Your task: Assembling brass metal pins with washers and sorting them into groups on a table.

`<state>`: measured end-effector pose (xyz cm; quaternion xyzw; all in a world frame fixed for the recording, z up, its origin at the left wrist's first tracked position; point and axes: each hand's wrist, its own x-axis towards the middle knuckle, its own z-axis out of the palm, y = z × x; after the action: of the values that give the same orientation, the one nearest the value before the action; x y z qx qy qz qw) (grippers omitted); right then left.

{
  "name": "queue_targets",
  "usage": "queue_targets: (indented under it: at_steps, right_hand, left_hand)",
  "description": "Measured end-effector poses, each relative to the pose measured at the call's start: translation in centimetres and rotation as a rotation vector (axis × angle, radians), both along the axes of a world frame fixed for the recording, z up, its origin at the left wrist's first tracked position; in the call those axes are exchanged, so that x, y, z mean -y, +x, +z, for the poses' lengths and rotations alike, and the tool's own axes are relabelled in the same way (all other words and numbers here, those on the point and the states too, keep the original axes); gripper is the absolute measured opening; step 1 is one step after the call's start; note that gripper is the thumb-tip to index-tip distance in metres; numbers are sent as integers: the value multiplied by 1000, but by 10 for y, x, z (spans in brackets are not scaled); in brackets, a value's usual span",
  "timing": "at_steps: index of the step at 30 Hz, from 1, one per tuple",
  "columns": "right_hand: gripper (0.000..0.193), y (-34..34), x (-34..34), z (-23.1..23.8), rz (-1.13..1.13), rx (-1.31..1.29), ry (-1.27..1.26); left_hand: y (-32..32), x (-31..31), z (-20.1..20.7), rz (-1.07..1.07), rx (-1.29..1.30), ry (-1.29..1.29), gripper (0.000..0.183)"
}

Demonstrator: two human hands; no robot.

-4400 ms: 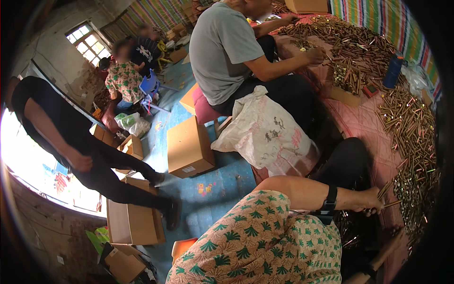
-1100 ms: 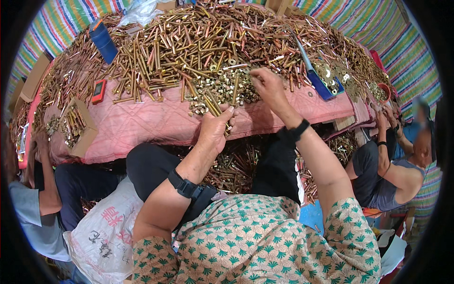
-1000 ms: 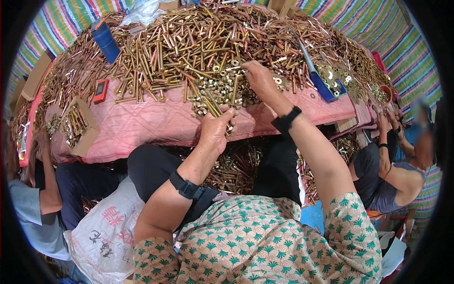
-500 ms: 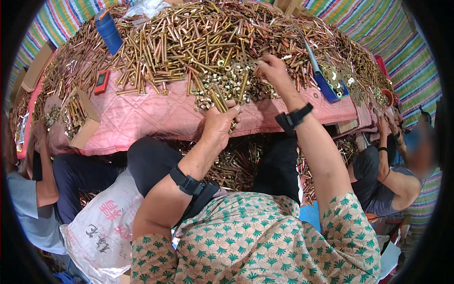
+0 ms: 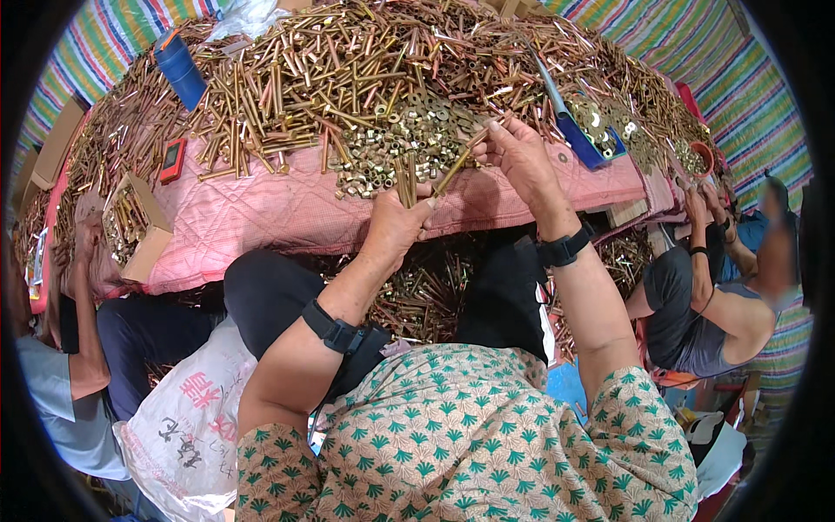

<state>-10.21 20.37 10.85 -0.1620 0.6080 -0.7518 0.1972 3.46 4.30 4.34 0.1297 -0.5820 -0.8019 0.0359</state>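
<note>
My left hand (image 5: 398, 228) is closed round several brass-coloured bolts (image 5: 406, 178) that stick up past the fingers. One longer bolt (image 5: 455, 171) slants from that hand up toward the right. At its upper end my right hand (image 5: 529, 165) pinches a brownish metal sleeve (image 5: 481, 137) between thumb and fingertips. Whether the sleeve sits around the bolt or only touches it, I cannot tell. Just beyond my hands lies a heap of small nuts (image 5: 383, 143), with flat washers (image 5: 435, 111) at its far side.
Piles of bolts (image 5: 304, 78) cover the pink quilted cloth (image 5: 270, 204). A blue cylinder (image 5: 181, 74), a red device (image 5: 172, 162) and an open carton (image 5: 150, 248) stand left. A blue tray (image 5: 584, 150) with washers lies right. Other people work at both sides.
My right hand has come back from the washers toward my left hand and now holds a sleeve at the slanting bolt's end. My left hand still grips its bolts.
</note>
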Motion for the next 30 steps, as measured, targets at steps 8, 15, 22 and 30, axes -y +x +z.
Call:
queue_targets:
  at_steps: [8,15,22,30]
  right_hand:
    - [15,-5,-14,4,78,2,94]
    - [15,8,-11,4,136,-14,190]
    - [11,16,-9,-11,109,37,122]
    - [13,46,18,-27,223,-65,180]
  left_hand:
    - [3,0,2,-33,4,34,16]
    - [5,2,1,-39,-5,-54,17]
    - [7,-3,6,-55,-35,4,24]
    - [4,0,2,-70,-29,121,24]
